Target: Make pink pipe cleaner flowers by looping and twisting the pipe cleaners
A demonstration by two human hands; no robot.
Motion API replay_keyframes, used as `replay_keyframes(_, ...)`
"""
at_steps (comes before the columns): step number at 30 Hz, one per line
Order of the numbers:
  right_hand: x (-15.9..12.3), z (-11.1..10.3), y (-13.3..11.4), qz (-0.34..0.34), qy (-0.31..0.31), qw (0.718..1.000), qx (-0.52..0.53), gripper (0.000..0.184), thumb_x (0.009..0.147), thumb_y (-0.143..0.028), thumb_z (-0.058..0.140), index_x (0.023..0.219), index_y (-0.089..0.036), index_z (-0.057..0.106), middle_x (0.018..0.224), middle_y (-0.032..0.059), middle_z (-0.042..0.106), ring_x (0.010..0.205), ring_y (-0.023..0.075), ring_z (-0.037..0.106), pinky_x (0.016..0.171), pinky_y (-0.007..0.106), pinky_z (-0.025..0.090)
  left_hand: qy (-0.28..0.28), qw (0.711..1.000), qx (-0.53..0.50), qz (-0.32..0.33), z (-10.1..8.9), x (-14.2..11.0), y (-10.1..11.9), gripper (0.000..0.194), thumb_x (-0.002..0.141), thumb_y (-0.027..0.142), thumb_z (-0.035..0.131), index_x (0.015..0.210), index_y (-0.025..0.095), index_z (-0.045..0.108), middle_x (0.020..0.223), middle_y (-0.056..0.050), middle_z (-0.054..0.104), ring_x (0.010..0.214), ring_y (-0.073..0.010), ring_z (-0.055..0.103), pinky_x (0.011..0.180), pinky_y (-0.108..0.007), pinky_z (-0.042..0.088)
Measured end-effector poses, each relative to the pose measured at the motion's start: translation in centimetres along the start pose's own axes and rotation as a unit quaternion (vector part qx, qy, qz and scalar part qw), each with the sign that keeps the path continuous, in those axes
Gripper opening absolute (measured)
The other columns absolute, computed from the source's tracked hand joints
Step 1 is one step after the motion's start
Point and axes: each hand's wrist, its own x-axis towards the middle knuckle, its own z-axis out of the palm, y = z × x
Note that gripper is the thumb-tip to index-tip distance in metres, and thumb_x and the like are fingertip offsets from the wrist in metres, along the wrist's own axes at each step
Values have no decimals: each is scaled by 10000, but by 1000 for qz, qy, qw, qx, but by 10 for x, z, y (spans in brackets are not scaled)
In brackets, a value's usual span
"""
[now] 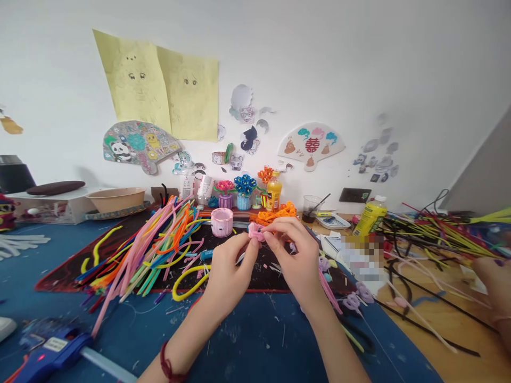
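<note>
A small pink pipe-cleaner flower (256,231) is held up between my two hands, over the dark mat. My left hand (232,268) pinches its lower left side with thumb and forefinger. The fingertips of my right hand (293,255) are closed on its right side. Just behind my left hand stands a small pink-and-white pot (222,222). A yellow pipe-cleaner loop (186,282) lies left of my left wrist. To the right of my right hand are several lilac pipe-cleaner curls (352,302).
Many coloured pipe cleaners (136,250) lie in a heap on the left. At the lower left is a blue glue gun (59,348). Finished flower pots (244,194) and a drink bottle (274,191) line the wall. Another person's hand (495,282) shows at the right edge.
</note>
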Motion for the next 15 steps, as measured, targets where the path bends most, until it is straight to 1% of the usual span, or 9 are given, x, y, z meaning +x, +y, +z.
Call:
replay_keyframes(2,1,0,2,15,0,1000,18,80,881,-272,625,868,-217,681,893,47,640,732,169,571,611,284,460,1,1000,6,3,0,0,0,321,930,337,448,661,167,488,586,44,375,548,-102,291,537,-235,256)
replay_keyframes(4,1,-1,5,43,-8,997,60,120,868,-322,643,929,-224,673,929,50,636,731,162,569,623,281,476,1,1000,3,4,-1,1,0,328,928,343,447,652,169,479,588,39,400,553,-105,320,545,-233,273)
replay_keyframes(6,1,-1,10,75,-19,990,116,261,828,-384,685,1037,-232,642,990,59,630,743,160,578,643,284,499,0,1000,-5,4,-2,2,-1,322,930,360,449,677,169,507,603,30,450,564,-113,362,555,-232,298)
replay_keyframes(8,1,0,14,101,-30,982,157,429,777,-429,729,1139,-240,599,1033,69,622,758,164,588,658,292,517,-8,1000,-15,10,-3,2,-2,288,933,371,454,762,167,565,654,10,523,593,-128,419,578,-233,334)
replay_keyframes(9,1,0,15,113,-39,979,166,469,764,-437,740,1163,-242,590,1041,71,621,768,167,592,668,296,522,-15,1000,-21,16,-4,3,-2,264,934,368,459,822,167,588,704,-5,564,622,-137,454,598,-235,357)
replay_keyframes(10,2,0,15,121,-49,977,171,473,760,-440,743,1163,-240,596,1044,72,622,784,171,597,680,299,524,-21,999,-25,26,-4,3,-3,241,934,360,465,882,169,602,766,-23,598,662,-149,490,628,-239,380)
replay_keyframes(12,2,0,13,126,-76,974,172,408,773,-438,732,1109,-227,637,1035,74,631,828,186,607,704,305,525,-26,998,-30,48,-3,2,-5,211,934,329,472,965,174,612,874,-54,630,760,-177,543,700,-253,416)
replay_keyframes(13,2,-1,12,122,-90,973,171,368,780,-440,725,1067,-219,659,1024,75,636,856,197,611,717,309,525,-26,997,-30,59,-3,2,-7,204,934,314,469,975,178,615,895,-63,631,797,-188,553,728,-261,425)
replay_keyframes(15,3,-2,7,108,-112,974,167,319,790,-445,713,1000,-206,684,989,74,641,911,220,612,748,319,524,-21,996,-27,78,-2,0,-9,206,938,291,450,944,181,625,871,-69,623,813,-200,551,752,-273,432)
